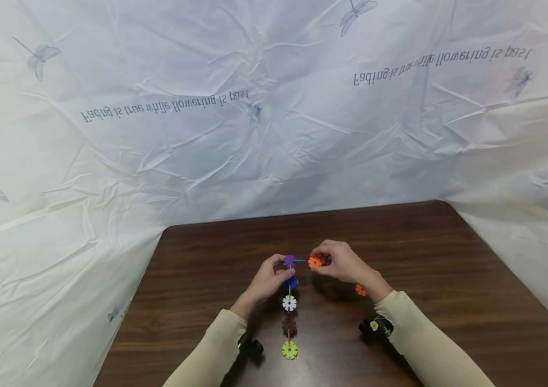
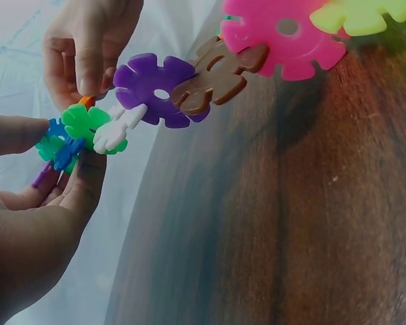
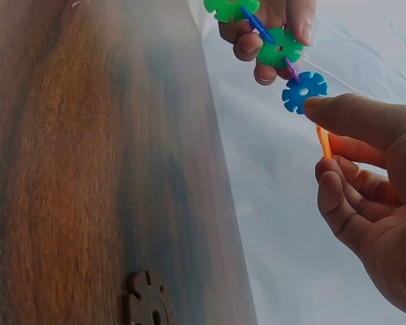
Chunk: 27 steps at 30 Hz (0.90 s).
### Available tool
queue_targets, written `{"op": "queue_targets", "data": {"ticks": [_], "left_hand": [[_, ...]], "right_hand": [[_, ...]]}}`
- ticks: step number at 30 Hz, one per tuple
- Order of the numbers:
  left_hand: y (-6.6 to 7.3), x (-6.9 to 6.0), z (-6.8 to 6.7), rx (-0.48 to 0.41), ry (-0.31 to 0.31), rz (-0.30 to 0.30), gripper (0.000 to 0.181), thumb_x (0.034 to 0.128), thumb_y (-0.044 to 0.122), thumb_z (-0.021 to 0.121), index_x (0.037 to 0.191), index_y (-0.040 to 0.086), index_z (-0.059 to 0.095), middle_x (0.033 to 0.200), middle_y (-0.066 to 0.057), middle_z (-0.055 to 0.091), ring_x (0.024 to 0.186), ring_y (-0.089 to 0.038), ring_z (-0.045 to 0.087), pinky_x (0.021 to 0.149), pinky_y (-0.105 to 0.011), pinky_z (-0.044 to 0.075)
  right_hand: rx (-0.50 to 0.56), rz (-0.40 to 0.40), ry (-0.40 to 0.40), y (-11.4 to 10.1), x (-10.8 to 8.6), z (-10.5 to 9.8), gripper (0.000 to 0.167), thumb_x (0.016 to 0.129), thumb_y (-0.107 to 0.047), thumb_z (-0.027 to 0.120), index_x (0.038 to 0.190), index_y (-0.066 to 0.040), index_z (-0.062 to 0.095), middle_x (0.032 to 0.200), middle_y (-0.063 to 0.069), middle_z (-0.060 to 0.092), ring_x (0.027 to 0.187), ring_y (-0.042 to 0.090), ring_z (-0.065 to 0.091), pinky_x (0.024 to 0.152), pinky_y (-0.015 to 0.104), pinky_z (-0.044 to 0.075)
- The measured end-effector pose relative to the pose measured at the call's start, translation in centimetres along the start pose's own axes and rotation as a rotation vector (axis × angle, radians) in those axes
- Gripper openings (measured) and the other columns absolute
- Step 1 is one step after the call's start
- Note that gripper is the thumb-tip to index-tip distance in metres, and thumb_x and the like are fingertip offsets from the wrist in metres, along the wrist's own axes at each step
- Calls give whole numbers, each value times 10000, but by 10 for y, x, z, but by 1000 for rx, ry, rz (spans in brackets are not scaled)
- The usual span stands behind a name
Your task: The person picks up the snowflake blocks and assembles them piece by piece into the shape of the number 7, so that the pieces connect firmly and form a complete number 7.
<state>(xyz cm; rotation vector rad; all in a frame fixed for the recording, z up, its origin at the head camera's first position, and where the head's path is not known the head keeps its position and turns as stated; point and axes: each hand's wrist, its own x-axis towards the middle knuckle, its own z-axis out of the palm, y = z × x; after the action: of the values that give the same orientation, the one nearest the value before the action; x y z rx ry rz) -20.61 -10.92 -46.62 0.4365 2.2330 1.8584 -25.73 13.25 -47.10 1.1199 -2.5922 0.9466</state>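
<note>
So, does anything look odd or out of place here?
Only the white printed sheet behind the brown wood-grained table: it is heavily creased rather than smooth, and its lettering looks flipped. The chain of colourful notched plastic discs shows no visible damage.

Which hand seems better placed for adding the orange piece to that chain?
Probably the person's right hand: it pinches the orange piece close to the blue end disc, while the left hand is occupied holding the chain.
</note>
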Motion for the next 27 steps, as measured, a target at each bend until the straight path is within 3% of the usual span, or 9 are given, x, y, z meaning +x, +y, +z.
{"op": "queue_targets", "data": {"ticks": [9,22,27], "left_hand": [[-27,15,-4,-11,-11,-48,291,974,82,580,1215,-63,503,1227,-269,555,953,-273,701,785,-336,560],[-29,16,-5,-26,-29,-45,310,966,118,604,1211,-48,509,1264,-316,524,928,-217,705,767,-298,555],[-30,16,-4,-5,-32,-48,318,969,124,601,1214,-55,509,1258,-304,533,999,-313,686,778,-308,554]], "right_hand": [[17,41,-5,-3,3,2,259,829,-216,788,1058,-120,714,934,-16,635,744,84,587,624,206,497],[10,83,-3,-4,5,6,261,835,-240,781,1056,-118,718,928,-27,631,755,56,589,638,210,507],[20,74,-4,-5,6,7,264,833,-240,782,1054,-109,719,922,-17,633,749,50,589,637,213,511]]}}
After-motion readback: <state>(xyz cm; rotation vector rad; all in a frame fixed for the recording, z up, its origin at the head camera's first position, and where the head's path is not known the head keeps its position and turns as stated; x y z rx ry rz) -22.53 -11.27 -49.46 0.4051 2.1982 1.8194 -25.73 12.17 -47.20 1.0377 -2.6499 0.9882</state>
